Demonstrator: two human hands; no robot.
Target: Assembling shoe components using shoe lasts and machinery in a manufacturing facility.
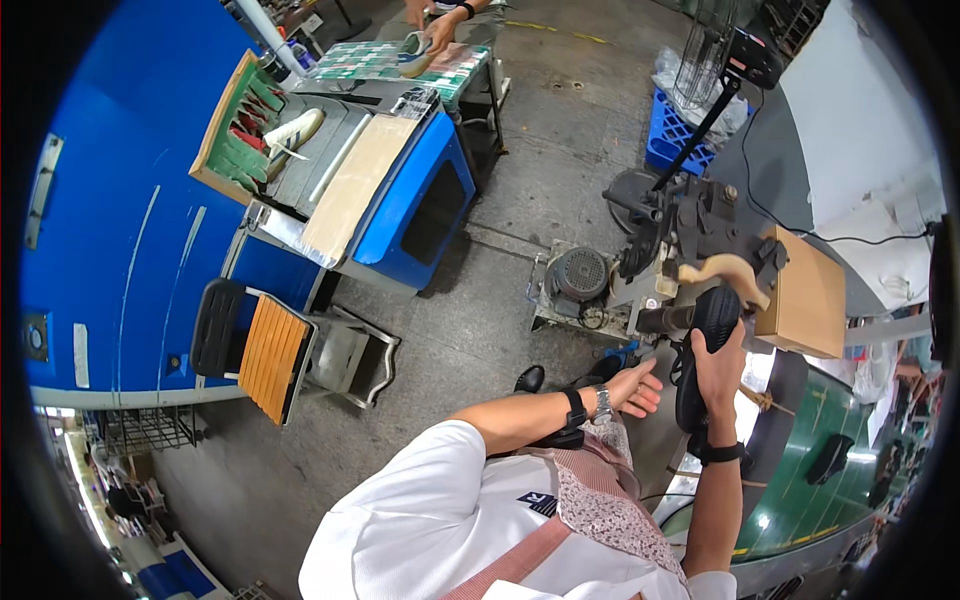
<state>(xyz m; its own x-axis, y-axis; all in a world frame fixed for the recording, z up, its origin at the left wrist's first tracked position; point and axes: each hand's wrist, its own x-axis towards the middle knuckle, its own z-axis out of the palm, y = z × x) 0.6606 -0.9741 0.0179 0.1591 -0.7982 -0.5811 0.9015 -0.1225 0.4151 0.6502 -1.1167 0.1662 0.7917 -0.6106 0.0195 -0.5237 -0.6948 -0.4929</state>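
My right hand (722, 372) grips a black shoe (713, 318), thumb on one side of it; the other fingers are mostly hidden. The shoe stands on end beside the metal post of a dark bench machine (690, 225); whether they touch I cannot tell. A curved tan handle-like piece (728, 270) on the machine lies just beyond the shoe. My left hand (634, 389), below a silver watch (602, 403), holds nothing. Its fingers are stretched out, palm turned up, left of the shoe and apart from it.
A grey motor (580, 274) sits left of the machine, a cardboard box (806, 292) right of it. At right, a green conveyor belt (800, 460) carries a dark shoe (829, 459). A wooden-seated chair (272, 358) and blue machine (415, 215) stand left. Another person's hand (438, 36) holds a shoe.
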